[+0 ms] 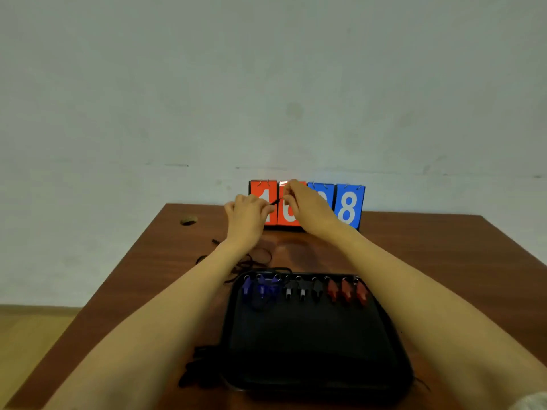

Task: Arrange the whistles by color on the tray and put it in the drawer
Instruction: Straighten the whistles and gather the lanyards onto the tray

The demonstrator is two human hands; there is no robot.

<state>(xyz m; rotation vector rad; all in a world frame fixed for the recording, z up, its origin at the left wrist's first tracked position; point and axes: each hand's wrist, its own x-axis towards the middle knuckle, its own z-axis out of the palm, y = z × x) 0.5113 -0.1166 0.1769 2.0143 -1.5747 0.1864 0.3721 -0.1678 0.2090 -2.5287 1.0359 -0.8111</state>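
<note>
The brown counter (444,261) fills the lower half of the frame. One black tray (310,344) lies on it at lower centre, its long axis running left to right. One flip scoreboard (349,207) stands at the counter's far edge, mid-frame, showing two red cards and two blue.

Both hands are raised in front of the scoreboard, well apart from the tray. The left hand (245,216) and right hand (307,207) each pinch one end of a thin dark strand (276,201) stretched between them, with the other fingers curled. I cannot tell what the strand belongs to.

The tray lies below the hands in the frame, between the two forearms, and neither hand is clearly nearer. I judge that lifting it means drawing both hands back to its short ends. No drawer is in view.

One row of whistles sits along the tray's upper edge. There are three red whistles (346,291) on the right, three black whistles (302,290) in the middle and what look like three blue whistles (262,290) on the left, though these are blurred.

Loose cords (251,261) lie just above the tray's upper left corner. A dark clump (198,368) lies beside its lower left.
</note>
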